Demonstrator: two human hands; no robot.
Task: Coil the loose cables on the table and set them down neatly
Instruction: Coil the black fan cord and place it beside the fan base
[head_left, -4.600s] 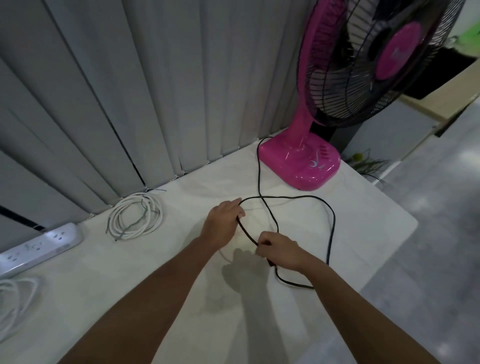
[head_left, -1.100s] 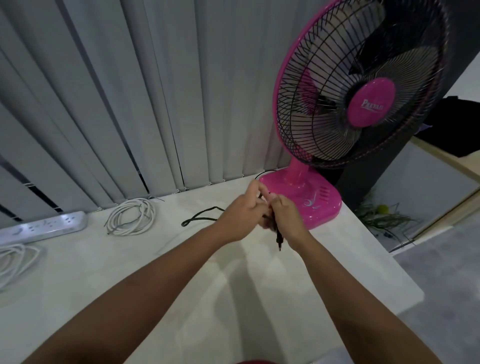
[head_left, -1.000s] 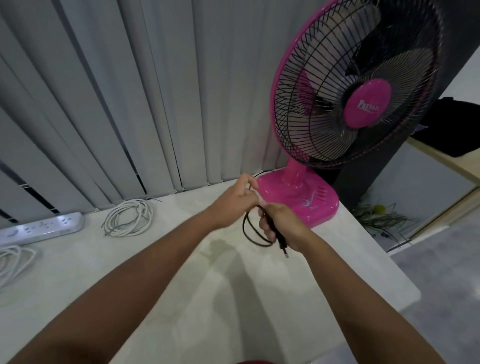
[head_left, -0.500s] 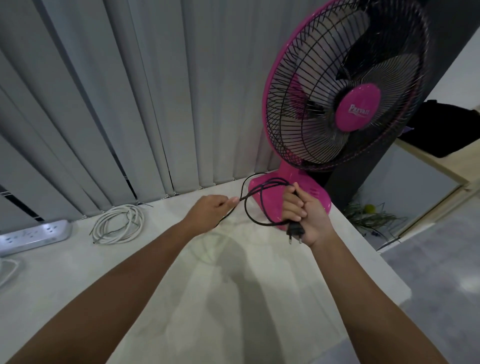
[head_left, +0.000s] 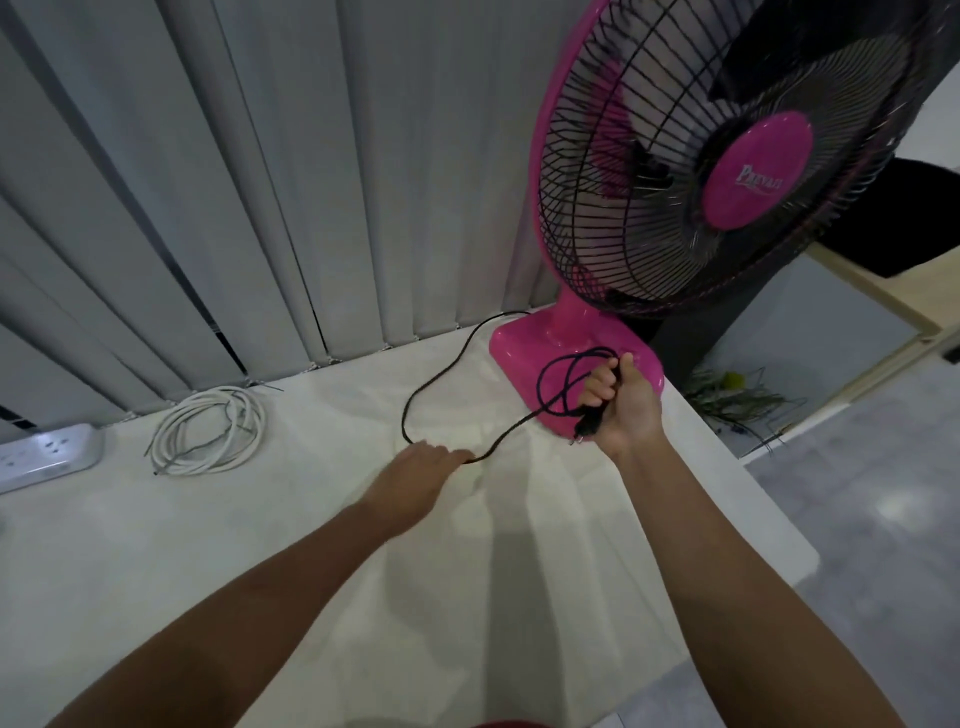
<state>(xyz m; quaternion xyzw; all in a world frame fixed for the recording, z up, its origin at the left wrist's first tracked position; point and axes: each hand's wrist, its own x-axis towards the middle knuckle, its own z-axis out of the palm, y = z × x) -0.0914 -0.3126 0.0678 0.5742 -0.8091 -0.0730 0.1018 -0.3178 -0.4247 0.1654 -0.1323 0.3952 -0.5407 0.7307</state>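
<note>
Since half a second ago our left hand (head_left: 423, 465) has dropped to the white desk (head_left: 311, 545), pinching the thin black fan cable (head_left: 415, 400) to draw slack. Our right hand (head_left: 621, 405) grips the coiled loops closed, black plug (head_left: 587, 428) hanging out.

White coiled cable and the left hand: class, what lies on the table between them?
In the head view, nothing: bare table separates the white coiled cable from the left hand, which pinches the black cord.

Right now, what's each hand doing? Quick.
Left hand: closed, pinching the black cable low over the table.
Right hand: closed around the cable's coiled loops and plug, held above the table.
</note>
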